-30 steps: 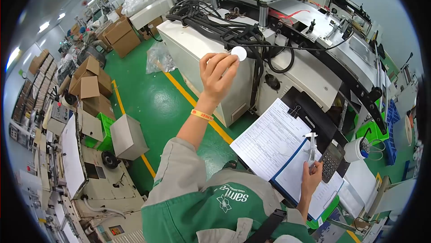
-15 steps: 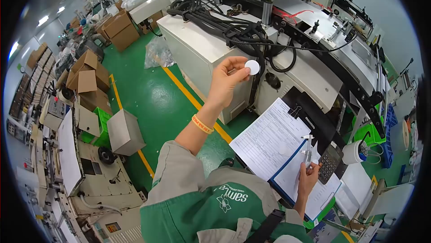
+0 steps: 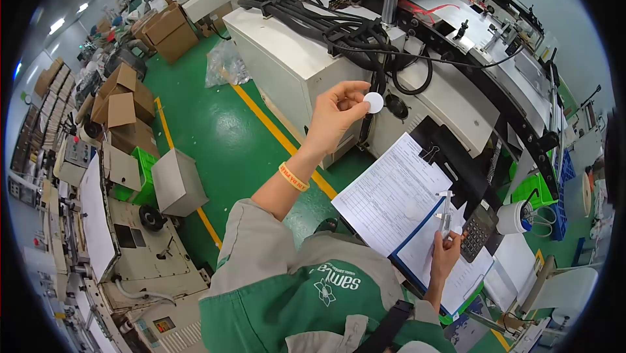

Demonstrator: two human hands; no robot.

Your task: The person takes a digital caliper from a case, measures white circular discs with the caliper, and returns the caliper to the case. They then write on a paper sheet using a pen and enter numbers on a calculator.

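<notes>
My left hand is raised in front of the white machine cabinet, with thumb and fingers pinching a small white round disc by its edge. An orange wristband with lettering circles that wrist. Lower on the right, my right hand is closed on a caliper, whose jaws point up and away from me. Beneath it lies a blue-edged clipboard with papers. A printed form sheet lies beside that board, and a black calculator sits just right of the caliper.
A white cup with pens stands beyond the calculator. Thick black cables run over the machine cabinet. Cardboard boxes, a green crate and another machine line the left side. Green floor with yellow lines lies between.
My left hand, still pinching the disc, has shifted slightly right in the view. The camera has tilted a little. My right hand keeps the caliper in nearly the same place.
</notes>
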